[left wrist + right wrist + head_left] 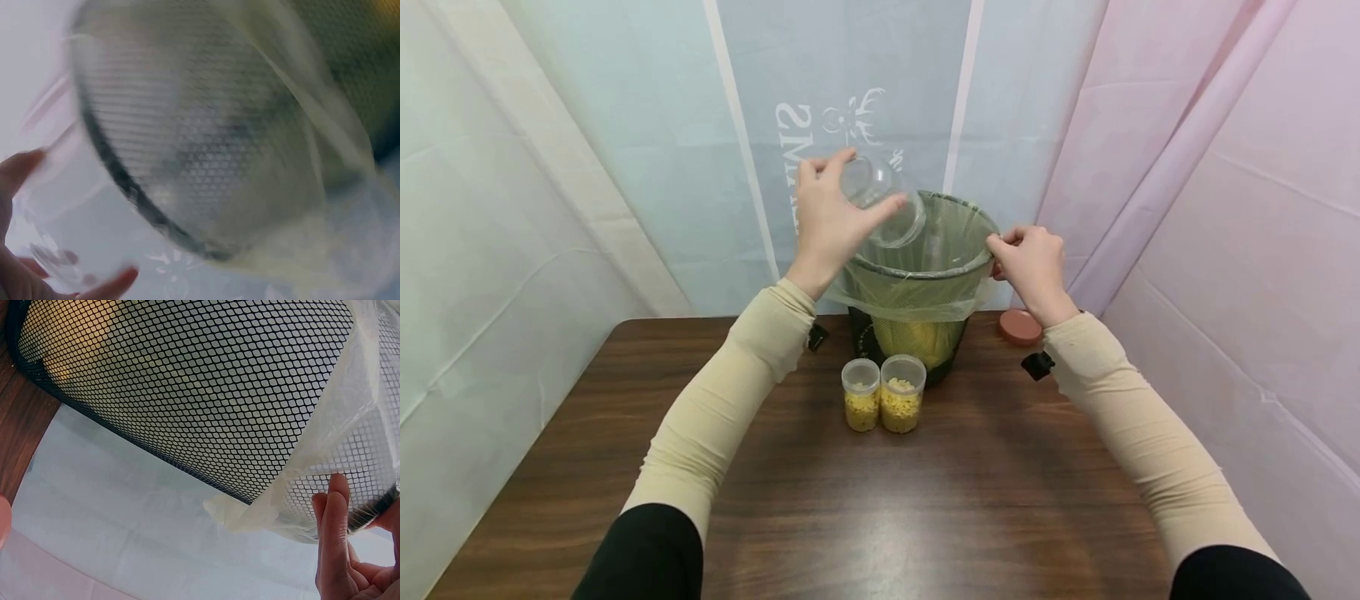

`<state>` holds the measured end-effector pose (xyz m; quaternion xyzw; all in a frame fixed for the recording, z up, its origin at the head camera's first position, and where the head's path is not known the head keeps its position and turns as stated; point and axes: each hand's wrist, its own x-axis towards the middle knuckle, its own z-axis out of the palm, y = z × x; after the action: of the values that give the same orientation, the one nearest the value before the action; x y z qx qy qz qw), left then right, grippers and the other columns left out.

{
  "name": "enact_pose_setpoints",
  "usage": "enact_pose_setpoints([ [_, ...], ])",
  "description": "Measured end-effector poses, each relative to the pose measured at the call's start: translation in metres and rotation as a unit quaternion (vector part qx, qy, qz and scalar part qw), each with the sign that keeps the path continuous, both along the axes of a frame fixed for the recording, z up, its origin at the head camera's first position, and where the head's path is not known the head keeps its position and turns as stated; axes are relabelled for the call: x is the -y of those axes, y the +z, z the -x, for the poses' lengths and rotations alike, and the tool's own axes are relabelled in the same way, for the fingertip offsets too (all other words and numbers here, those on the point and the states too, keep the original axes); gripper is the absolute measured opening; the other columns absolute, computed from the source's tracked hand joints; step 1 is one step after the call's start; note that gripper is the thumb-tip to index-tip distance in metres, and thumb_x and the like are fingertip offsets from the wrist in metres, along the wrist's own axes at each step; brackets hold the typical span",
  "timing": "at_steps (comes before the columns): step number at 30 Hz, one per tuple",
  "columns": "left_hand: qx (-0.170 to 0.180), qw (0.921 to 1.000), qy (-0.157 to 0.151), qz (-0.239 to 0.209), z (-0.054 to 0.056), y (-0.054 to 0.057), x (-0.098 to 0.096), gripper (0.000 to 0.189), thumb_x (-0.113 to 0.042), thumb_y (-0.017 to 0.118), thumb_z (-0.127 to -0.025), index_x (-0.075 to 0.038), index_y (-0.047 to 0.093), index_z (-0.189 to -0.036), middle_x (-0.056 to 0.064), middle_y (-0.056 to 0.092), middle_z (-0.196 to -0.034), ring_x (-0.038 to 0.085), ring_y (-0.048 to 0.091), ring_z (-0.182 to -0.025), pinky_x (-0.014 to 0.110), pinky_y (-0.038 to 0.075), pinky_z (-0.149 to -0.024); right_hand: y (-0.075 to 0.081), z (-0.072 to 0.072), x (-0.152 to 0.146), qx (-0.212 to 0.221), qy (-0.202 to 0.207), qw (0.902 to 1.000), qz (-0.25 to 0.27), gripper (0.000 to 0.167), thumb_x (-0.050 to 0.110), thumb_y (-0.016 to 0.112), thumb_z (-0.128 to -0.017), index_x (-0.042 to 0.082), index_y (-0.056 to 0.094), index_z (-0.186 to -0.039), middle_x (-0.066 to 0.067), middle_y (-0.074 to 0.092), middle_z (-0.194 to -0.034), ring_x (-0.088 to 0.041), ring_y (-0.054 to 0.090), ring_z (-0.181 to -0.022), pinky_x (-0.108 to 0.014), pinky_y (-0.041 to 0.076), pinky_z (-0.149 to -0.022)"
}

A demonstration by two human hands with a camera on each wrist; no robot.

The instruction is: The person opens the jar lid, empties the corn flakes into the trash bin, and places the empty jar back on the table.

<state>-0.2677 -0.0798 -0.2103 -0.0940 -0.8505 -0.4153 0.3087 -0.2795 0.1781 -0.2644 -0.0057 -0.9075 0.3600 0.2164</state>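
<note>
My left hand (829, 215) grips a clear plastic jar (907, 225) between thumb and fingers, tipped over the opening of a mesh trash bin (917, 274). The jar looks see-through, with no contents showing in it. A thin, pale yellowish liner bag (910, 310) is folded over the bin's rim. On the right side, my right hand (1033, 262) pinches the rim and liner; in the right wrist view its fingers (336, 519) lie against the outside of the bag. Something yellow shows through the lower mesh.
Two small clear jars, a narrower one (861, 408) and a wider one (901, 410), stand side by side before the bin, partly filled with yellow pieces. A reddish-brown round lid (1020, 327) lies right of the bin. Fabric curtains (1000, 100) hang behind the wooden table (880, 500).
</note>
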Motion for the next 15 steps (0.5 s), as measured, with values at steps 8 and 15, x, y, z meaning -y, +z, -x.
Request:
enact_pose_setpoints([
  [8, -0.059, 0.9945, 0.033, 0.080, -0.001, -0.006, 0.001, 0.085, -0.047, 0.084, -0.063, -0.017, 0.051, -0.136, 0.009, 0.040, -0.120, 0.024, 0.037, -0.109, 0.030, 0.037, -0.088, 0.001, -0.001, 0.001, 0.003, 0.004, 0.9999, 0.011, 0.034, 0.036, 0.053, -0.087, 0.008, 0.071, -0.086, -0.009, 0.072, -0.074, -0.006, 0.064, -0.049, -0.025, 0.055, -0.061],
  [15, -0.021, 0.9986, 0.004, 0.049, 0.000, 0.008, 0.002, 0.087, -0.053, 0.082, -0.063, -0.016, 0.051, -0.136, 0.007, 0.043, -0.121, 0.018, 0.039, -0.110, 0.026, 0.037, -0.091, 0.004, -0.001, 0.000, -0.001, 0.002, 1.0000, 0.009, 0.035, 0.037, 0.052, -0.087, 0.008, 0.070, -0.085, -0.008, 0.072, -0.074, -0.006, 0.064, -0.049, -0.021, 0.054, -0.060],
])
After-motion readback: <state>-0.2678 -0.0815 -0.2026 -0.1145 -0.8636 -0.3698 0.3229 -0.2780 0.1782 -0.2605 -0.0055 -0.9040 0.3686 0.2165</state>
